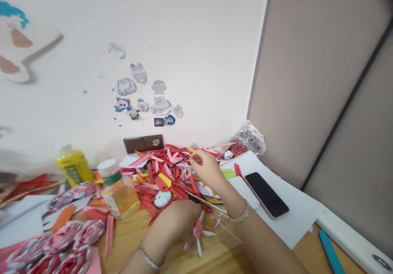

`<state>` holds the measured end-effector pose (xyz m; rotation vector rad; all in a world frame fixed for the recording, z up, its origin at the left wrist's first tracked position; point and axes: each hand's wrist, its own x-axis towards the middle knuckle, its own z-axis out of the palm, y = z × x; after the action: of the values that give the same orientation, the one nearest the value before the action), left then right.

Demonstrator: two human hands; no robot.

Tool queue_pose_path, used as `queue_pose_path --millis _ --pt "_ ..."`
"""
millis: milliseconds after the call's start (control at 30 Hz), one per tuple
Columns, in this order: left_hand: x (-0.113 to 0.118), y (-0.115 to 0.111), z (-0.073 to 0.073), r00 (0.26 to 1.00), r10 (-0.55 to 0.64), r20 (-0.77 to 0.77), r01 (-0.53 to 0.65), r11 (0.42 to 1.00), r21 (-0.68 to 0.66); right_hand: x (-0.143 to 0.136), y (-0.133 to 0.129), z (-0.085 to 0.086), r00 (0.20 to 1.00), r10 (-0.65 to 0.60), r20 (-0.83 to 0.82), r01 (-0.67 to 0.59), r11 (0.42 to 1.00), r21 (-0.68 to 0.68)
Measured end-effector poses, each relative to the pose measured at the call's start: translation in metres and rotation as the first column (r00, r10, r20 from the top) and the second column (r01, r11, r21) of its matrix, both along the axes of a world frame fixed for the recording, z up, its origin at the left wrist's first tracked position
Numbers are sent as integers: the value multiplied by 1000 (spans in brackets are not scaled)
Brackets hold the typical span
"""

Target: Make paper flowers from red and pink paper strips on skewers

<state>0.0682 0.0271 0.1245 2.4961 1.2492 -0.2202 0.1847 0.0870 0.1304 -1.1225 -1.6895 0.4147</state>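
Note:
My left hand (181, 218) is low over the wooden desk, curled with its back toward me, so most of its fingers are hidden. At its fingertips is a small paper flower (198, 227) with a pink centre and white pointed petals; the hand appears to hold it. My right hand (201, 165) reaches over a heap of folded red, pink and yellow paper strips (166, 180), its fingers pinched together. A thin dark strand lies by those fingertips, but what they grip is too small to make out. Thin wooden sticks (204, 200) lie between the two hands.
A black-screened phone (267, 195) rests on white paper (299, 220) at right. Left stand a yellow bottle (73, 165) and a white-lidded jar (113, 180). A white earbud case (162, 199) sits in the strips. Braided pink-and-white pieces (63, 239) lie front left, a teal strip (331, 251) front right.

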Motion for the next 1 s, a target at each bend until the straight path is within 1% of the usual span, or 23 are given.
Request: queue_pose_path --millis 67,133,200,267,367,467,533,567,600,667,733,767,800,833,900,1000 --pt "3 9 -8 996 -21 -88 20 1000 -13 4 0 3 1000 -9 6 9 1000 10" --pt "5 15 -14 991 -28 -134 29 1000 1 5 0 6 1000 -17 13 17 1000 19" --pt "6 18 -17 990 -27 -140 33 999 38 6 -1 8 999 -23 31 22 999 28" --pt "5 18 -17 993 -27 -112 38 995 96 7 -2 10 997 -29 66 27 999 32" --pt "-2 18 -9 999 -25 -40 33 975 221 11 -7 13 990 -29 137 26 999 25" --pt "-10 17 9 1000 -1 10 -3 939 345 18 -11 15 974 -15 224 23 999 -33" --pt "-15 16 23 999 35 26 -43 905 424 21 -12 15 964 -1 266 23 997 -79" --pt "-17 15 29 998 48 32 -57 882 467 22 -13 15 962 17 271 11 995 -101" --pt "-19 15 34 998 46 48 -65 845 531 22 -14 15 964 42 262 -10 992 -122" --pt "-22 15 40 994 -28 104 -50 730 682 20 -16 18 971 108 214 -74 985 -157" --pt "-26 15 43 978 -133 163 -49 612 789 17 -18 22 980 139 145 -118 982 -148" --pt "-27 15 44 964 -176 199 -62 581 811 15 -20 24 985 137 109 -123 985 -123" --pt "-29 15 45 948 -205 245 -88 569 818 14 -21 27 989 131 72 -125 988 -90" --pt "-31 14 47 928 -217 303 -132 570 811 13 -23 29 991 131 38 -129 990 -58" --pt "-35 12 52 867 -214 450 -251 593 765 12 -26 32 989 150 -14 -150 989 -10" --pt "-38 7 59 744 -149 651 -431 638 638 11 -34 37 983 178 -44 -177 984 39"
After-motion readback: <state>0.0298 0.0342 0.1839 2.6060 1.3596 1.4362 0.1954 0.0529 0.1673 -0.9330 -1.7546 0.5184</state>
